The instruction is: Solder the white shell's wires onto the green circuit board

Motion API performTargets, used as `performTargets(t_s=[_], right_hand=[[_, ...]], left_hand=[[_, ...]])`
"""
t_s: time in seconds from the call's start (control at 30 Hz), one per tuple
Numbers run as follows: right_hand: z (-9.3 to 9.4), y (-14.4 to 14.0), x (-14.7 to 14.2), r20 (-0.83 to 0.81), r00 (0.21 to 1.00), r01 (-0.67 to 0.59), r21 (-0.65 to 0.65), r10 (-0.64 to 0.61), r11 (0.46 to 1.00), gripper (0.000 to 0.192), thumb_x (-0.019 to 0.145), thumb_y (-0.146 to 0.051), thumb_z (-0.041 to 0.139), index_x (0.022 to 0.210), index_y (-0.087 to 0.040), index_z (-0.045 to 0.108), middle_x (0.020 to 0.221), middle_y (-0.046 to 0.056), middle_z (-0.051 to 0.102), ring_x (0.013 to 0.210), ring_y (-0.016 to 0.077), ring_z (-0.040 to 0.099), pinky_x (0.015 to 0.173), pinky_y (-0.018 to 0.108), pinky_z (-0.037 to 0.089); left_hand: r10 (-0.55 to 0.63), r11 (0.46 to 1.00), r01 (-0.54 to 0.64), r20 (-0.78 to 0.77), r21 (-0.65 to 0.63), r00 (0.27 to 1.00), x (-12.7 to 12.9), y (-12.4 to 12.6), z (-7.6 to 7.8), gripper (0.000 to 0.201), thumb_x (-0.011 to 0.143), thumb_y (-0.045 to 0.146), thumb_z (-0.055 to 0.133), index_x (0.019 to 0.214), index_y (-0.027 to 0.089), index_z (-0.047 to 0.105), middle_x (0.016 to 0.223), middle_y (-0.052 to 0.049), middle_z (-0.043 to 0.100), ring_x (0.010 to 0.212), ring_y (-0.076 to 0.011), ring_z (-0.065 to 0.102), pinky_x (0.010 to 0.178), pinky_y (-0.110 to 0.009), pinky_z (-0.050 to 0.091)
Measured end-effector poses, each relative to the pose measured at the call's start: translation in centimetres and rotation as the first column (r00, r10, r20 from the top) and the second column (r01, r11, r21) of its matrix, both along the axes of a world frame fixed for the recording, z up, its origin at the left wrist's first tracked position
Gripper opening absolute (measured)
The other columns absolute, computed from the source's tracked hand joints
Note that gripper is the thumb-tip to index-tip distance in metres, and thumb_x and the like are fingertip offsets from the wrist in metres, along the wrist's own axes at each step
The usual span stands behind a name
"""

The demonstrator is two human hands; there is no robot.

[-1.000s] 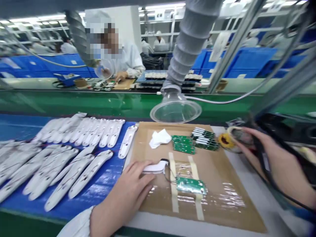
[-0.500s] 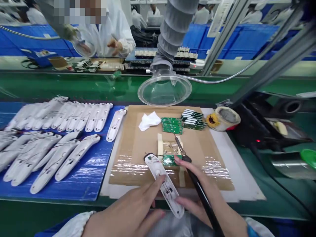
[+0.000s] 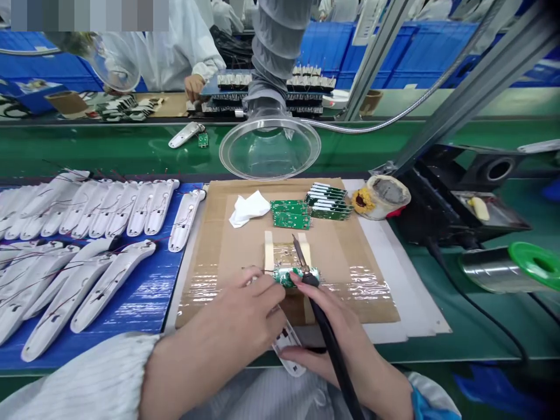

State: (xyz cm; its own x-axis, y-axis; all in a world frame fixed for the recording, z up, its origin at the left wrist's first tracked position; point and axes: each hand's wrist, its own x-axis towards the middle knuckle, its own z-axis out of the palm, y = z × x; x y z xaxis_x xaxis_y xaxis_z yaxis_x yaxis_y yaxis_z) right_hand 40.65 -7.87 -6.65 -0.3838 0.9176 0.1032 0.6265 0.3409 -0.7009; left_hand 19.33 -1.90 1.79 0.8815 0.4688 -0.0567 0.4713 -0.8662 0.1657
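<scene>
My right hand (image 3: 350, 344) grips a black soldering iron (image 3: 321, 318) whose tip points up over a small green circuit board (image 3: 286, 276) taped to the cardboard mat (image 3: 350, 256). My left hand (image 3: 236, 326) lies over a white plastic housing (image 3: 286, 344), its fingertips pinching thin wire at the board's left edge. The housing pokes out below my hands at the mat's near edge.
Rows of white housings (image 3: 79, 245) cover a blue sheet at left. Spare green boards (image 3: 310, 207), a white cloth (image 3: 248, 207), a tape roll (image 3: 385, 195), a clear fume hood (image 3: 269, 149) and a solder spool (image 3: 511, 265) surround the mat. A co-worker's hand (image 3: 192, 87) rests beyond the green conveyor (image 3: 109, 151).
My right hand fetched the soldering iron from the right and brought it to the board. My left hand turned the white housing toward me and shifted up to the board's edge.
</scene>
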Motion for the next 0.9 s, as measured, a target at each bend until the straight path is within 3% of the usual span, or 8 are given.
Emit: performTargets(t_s=[0.13,0.33,0.43,0.5,0.57,0.67,0.73,0.9], right_hand=[[1.0,0.3,-0.1,-0.036,0.999,-0.030,0.011,0.030,0.999,0.084,0.081,-0.051,0.069,0.147,-0.026,0.024,0.146,0.005,0.043,0.132,0.0212,0.046,0.109,0.038,0.047],[0.8,0.4,-0.3,-0.061,0.998,-0.033,-0.001,0.033,0.999,0.085,0.079,-0.053,0.071,0.146,-0.026,0.027,0.145,0.004,0.045,0.133,0.0201,0.045,0.111,0.038,0.045],[0.9,0.0,0.1,-0.124,0.992,0.008,-0.014,-0.010,1.000,0.082,0.079,-0.045,0.074,0.145,-0.026,0.030,0.144,0.005,0.047,0.131,0.0208,0.048,0.109,0.037,0.047],[1.2,-0.1,0.8,-0.210,0.970,0.127,0.028,-0.119,0.991,0.067,0.085,-0.031,0.070,0.143,-0.027,0.036,0.131,0.004,0.059,0.119,0.0184,0.058,0.103,0.034,0.052],[1.5,0.0,1.8,-0.325,0.907,0.311,0.091,-0.267,0.946,0.049,0.091,-0.020,0.061,0.137,-0.026,0.046,0.102,0.001,0.071,0.094,0.0146,0.068,0.090,0.029,0.057],[1.5,0.6,2.9,-0.510,0.792,0.498,0.218,-0.337,0.839,0.026,0.095,-0.030,0.054,0.118,-0.023,0.064,0.075,0.000,0.066,0.062,0.0126,0.062,0.061,0.029,0.055],[1.2,1.0,3.2,-0.562,0.767,0.523,0.270,-0.308,0.809,0.023,0.094,-0.034,0.055,0.104,-0.021,0.070,0.071,0.001,0.063,0.058,0.0124,0.057,0.050,0.029,0.047],[0.5,0.5,3.2,-0.524,0.807,0.431,0.206,-0.273,0.879,0.013,0.088,-0.021,0.059,0.096,-0.018,0.070,0.069,0.000,0.062,0.061,0.0121,0.058,0.053,0.028,0.046]], left_hand=[[0.150,0.961,-0.082,0.251,-0.262,0.956,-0.8,0.2,-0.8,0.015,0.095,0.014,0.049,0.087,0.018,0.061,0.100,-0.001,0.062,0.104,-0.0171,0.053,0.111,-0.042,0.028],[0.310,0.889,-0.121,0.384,-0.442,0.870,-0.5,-0.4,-2.7,0.012,0.094,0.012,0.054,0.097,0.021,0.063,0.096,0.003,0.066,0.109,-0.0138,0.052,0.118,-0.040,0.021],[0.400,0.879,-0.184,0.471,-0.439,0.786,0.4,-0.9,-3.7,0.015,0.092,0.009,0.056,0.101,0.020,0.062,0.096,0.000,0.064,0.108,-0.0155,0.051,0.115,-0.044,0.027],[0.479,0.863,-0.281,0.507,-0.419,0.717,1.1,-1.2,-4.1,0.014,0.091,0.007,0.056,0.097,0.018,0.063,0.096,-0.003,0.060,0.106,-0.0169,0.051,0.109,-0.043,0.033],[0.566,0.823,-0.405,0.503,-0.399,0.654,1.8,-1.6,-4.3,0.011,0.089,0.008,0.057,0.092,0.016,0.063,0.101,-0.006,0.056,0.106,-0.0185,0.049,0.100,-0.041,0.039],[0.646,0.763,-0.535,0.464,-0.363,0.606,2.7,-2.0,-4.2,0.008,0.088,0.009,0.058,0.088,0.015,0.063,0.106,-0.008,0.053,0.107,-0.0206,0.049,0.094,-0.040,0.039],[0.659,0.750,-0.571,0.448,-0.335,0.604,3.1,-2.1,-4.3,0.007,0.087,0.010,0.058,0.086,0.015,0.062,0.105,-0.007,0.054,0.105,-0.0209,0.050,0.095,-0.042,0.038],[0.676,0.732,-0.608,0.439,-0.307,0.592,3.4,-2.0,-4.6,0.005,0.087,0.012,0.058,0.084,0.016,0.061,0.101,-0.006,0.056,0.101,-0.0199,0.052,0.101,-0.047,0.038]])
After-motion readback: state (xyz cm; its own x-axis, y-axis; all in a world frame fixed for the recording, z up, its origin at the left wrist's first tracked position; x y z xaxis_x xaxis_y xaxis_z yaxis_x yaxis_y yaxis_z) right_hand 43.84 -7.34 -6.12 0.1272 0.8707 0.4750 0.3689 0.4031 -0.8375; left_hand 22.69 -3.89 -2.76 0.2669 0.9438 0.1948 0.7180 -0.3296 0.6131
